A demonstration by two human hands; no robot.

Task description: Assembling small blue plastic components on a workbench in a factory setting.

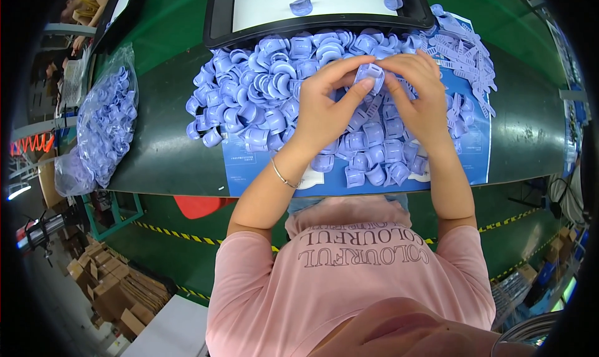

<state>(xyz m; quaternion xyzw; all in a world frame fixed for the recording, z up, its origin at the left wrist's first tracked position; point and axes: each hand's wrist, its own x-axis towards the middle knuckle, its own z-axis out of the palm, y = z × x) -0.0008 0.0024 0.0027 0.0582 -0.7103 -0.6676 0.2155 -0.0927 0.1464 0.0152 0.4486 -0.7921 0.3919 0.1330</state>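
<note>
Between the fingertips of my two hands is a small curved periwinkle plastic piece (369, 76) with an opening in its middle. My left hand (331, 101) pinches it from the left, thumb in front. On its other side my right hand (419, 95) has its thumb and forefinger closed on the edge. Both hands are above a wide heap of similar curved plastic pieces (249, 85), which spreads to both sides and below my wrists. Thin slotted plastic straps (465, 51) of the same colour are heaped to the right.
A blue printed sheet (477, 151) lies under the heap on the dark green table (168, 120). Behind the heap stands a black-rimmed tray (218, 14) with a white bottom and two loose pieces. At the left sits a clear bag (106, 126) full of pieces. Another person is at the far left.
</note>
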